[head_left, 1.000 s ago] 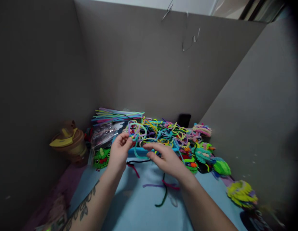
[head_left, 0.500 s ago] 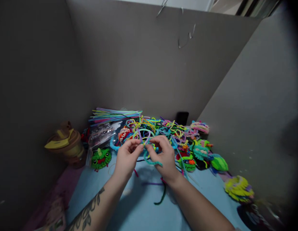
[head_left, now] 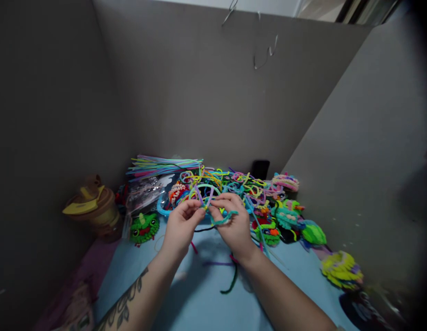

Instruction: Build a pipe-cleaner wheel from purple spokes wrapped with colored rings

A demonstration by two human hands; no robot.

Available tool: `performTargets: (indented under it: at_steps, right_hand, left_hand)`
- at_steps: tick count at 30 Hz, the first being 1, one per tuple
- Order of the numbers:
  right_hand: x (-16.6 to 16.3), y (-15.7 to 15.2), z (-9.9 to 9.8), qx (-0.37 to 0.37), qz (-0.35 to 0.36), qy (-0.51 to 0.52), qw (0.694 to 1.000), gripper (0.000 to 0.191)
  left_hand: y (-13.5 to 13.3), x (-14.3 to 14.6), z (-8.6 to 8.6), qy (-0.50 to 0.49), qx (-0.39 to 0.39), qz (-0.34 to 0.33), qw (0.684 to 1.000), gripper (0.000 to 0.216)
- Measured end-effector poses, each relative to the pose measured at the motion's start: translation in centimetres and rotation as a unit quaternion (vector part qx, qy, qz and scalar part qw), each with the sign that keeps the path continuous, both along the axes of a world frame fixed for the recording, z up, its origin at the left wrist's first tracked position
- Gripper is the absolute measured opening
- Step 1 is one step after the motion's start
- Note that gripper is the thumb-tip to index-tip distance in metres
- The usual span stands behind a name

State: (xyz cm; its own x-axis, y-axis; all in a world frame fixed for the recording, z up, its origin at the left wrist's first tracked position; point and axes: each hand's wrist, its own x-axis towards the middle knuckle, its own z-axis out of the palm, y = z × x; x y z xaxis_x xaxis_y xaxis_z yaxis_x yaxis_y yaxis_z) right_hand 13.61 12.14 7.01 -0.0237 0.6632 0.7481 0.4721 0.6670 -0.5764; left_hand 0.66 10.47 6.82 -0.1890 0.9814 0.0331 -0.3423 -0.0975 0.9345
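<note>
My left hand (head_left: 184, 224) and my right hand (head_left: 233, 225) meet above the table, thumbs and fingers pinched on bent pipe cleaners. A light green loop with two purple strands (head_left: 210, 195) inside it stands up from between the fingertips. From my right fingers a teal pipe cleaner (head_left: 225, 219) curls across the front of that hand. The exact join is hidden by the fingertips. Below the hands lie a purple pipe cleaner piece (head_left: 217, 264) and a dark green one (head_left: 230, 286).
Behind the hands, a blue tray (head_left: 164, 212) holds tangled colourful pipe cleaners. Straight pipe cleaners (head_left: 165, 166) lie at back left, near a green fuzzy figure (head_left: 144, 228) and a brown cup (head_left: 99, 211). Several fuzzy figures, including a yellow one (head_left: 342, 271), line the right. Grey panels enclose the table.
The teal pipe cleaner's free end has swung up and to the right across my right hand. The purple strands now spread more upright in the loop. Both hands keep their pinch.
</note>
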Motion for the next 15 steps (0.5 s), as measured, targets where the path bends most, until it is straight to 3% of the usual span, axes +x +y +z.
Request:
performTargets:
  at_steps: [10,15]
  right_hand:
    - [0.09,0.04,-0.06,-0.006,0.014,-0.012,1.000,0.015]
    - [0.34,0.27,0.06,0.004,0.014,-0.036,0.999,0.009]
  left_hand:
    - [0.43,-0.37,-0.13,-0.005,-0.019,-0.022,1.000,0.029]
    - [0.41,-0.48,-0.02,-0.001,-0.023,-0.032,0.999,0.028]
